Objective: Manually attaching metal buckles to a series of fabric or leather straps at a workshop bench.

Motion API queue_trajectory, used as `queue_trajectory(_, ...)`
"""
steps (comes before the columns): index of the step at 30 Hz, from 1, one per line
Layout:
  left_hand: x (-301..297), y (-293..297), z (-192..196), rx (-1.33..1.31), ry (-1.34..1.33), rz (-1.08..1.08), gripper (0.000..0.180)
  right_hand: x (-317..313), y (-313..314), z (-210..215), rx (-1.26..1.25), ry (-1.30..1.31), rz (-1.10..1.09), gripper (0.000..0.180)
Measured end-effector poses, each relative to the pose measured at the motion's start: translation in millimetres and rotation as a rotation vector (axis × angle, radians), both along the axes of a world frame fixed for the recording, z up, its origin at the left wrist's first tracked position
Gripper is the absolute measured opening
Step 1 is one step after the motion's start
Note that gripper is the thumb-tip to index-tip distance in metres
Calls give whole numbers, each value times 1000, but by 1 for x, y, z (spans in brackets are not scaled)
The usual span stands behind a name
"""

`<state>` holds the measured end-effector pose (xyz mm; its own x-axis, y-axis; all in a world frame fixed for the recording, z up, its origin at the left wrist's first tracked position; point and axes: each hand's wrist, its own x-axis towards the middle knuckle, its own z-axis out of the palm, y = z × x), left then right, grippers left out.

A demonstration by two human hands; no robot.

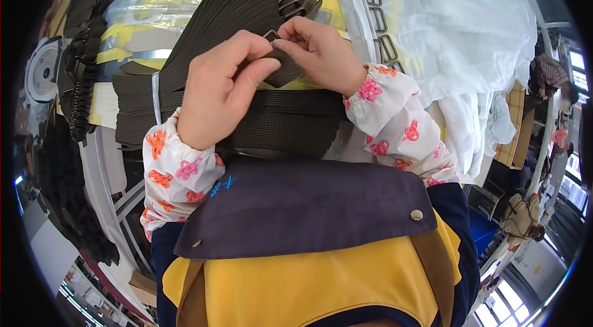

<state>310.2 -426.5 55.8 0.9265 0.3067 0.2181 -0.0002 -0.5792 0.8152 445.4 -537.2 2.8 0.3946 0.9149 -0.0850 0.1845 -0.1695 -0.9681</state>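
- hands: two, the left hand and the right hand, both at frame centre.
- webbing strap pinched between the fingers: one.
- metal buckle at the fingertips: one.
- loose rectangular buckles on the white sheet, upper right: about eight; exact count unclear.
- stacked black straps: too many to count.
- floral sleeve covers: two.

Black webbing straps, white sleeve covers with pink-orange flowers, navy-and-yellow apron.
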Motion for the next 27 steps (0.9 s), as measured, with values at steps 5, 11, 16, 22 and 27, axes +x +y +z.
queue_trajectory(5, -4, 17, -20, 206, 140, 53, 9, -8, 3, 5, -66, 283, 24, 14)
queue_trajectory(11, -2, 15, -20, 80, 198, 73, 13, -17, -3, 4, 68, 47, 35, 11)
queue_trajectory(16, 9, 10, -13, -345, 41, 40, 27, -6, -13, 10, 152, 495, 3, 9)
queue_trajectory(22, 25, 14, -29, -147, 190, -243, 24, 32, -42, 41, 45, 263, -95, 10)
queue_trajectory(27, 51, 16, -58, 488, -92, 5, 18, 69, -83, 18, -84, -656, -313, 18)
